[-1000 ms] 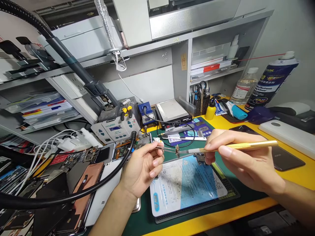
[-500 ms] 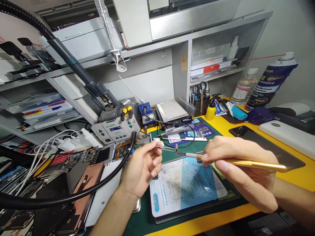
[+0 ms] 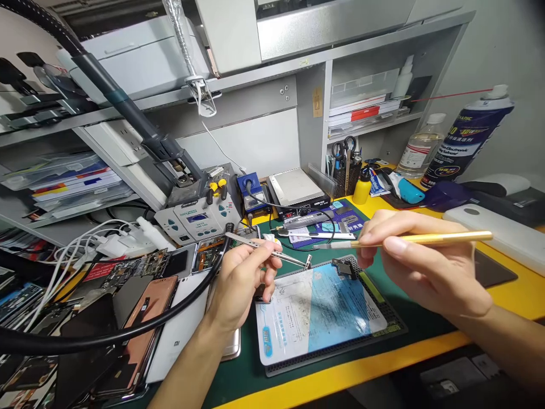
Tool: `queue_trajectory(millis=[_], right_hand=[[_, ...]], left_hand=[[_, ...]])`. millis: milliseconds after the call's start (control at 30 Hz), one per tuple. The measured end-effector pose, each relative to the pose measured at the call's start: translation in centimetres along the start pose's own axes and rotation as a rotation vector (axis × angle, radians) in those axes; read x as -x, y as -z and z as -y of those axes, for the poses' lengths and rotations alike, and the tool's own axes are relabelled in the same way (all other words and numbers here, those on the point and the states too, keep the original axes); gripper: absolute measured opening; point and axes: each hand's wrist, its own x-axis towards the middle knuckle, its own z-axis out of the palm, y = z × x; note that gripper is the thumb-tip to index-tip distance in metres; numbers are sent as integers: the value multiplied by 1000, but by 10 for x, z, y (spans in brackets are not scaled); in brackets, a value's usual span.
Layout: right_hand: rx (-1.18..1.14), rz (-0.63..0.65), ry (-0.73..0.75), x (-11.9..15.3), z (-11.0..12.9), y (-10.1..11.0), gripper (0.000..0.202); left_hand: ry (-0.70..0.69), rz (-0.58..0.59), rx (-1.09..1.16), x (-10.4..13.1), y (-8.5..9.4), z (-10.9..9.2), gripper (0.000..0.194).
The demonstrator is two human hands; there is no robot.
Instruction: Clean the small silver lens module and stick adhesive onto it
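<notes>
My left hand point(image 3: 247, 270) pinches the tweezers point(image 3: 243, 239) between thumb and forefinger, the other fingers loosely curled. The small part point(image 3: 308, 262) sits at their tips, by the far edge of the sheet point(image 3: 293, 324); I cannot tell how high above it. Half a second ago the tweezers' back end was hidden by my hand; now my hand has turned, and that end shows above my knuckles.

My right hand point(image 3: 419, 267) is closed on the knife point(image 3: 447, 237), thumb and fingers around the gold handle. Its blade point(image 3: 322, 246) was up against the part before — now it points just past it, to the right, with a clear gap between. The knife has also levelled out and risen, where it sloped down to the right half a second ago.

With my right hand lifted, the dark piece point(image 3: 344, 268) shows whole at the sheet's far right corner; it was covered half a second ago. The black phone point(image 3: 496, 270) at the right side of the worktop point(image 3: 340, 375) has gone the other way — mostly behind my hand now. The sheet lies as it did, on the black pad point(image 3: 392, 321), near the worktop's front edge.
</notes>
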Motion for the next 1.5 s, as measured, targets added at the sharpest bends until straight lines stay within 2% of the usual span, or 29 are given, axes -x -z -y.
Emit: queue_trajectory(millis=[267,400,600,700,867,1000,1200,1367,1500], right_hand=[[-41,-43,-82,0,-5,-1,18],[-22,-44,-75,0,-7,0,19],[-36,-43,-96,-3,-6,-3,20],[-39,-52,-107,-4,-5,-4,19],[-31,-19,-118,-3,-10,-1,16],[-11,135,-140,-1,-19,2,14],[152,319,-240,-2,-26,1,16],[143,331,-341,-4,-30,-3,15],[116,294,-361,-7,-33,-2,12]], left_hand=[[-59,94,-390,7,0,2,23],[-169,134,-552,11,-1,-1,22],[-345,264,-792,16,-3,-9,19],[-343,296,-787,16,-2,-12,21],[-287,284,-678,14,2,-12,25],[-287,291,-605,12,4,-9,27],[-356,252,-664,13,3,-4,26],[-423,226,-671,13,3,-2,26],[-386,246,-651,15,1,-8,25]])
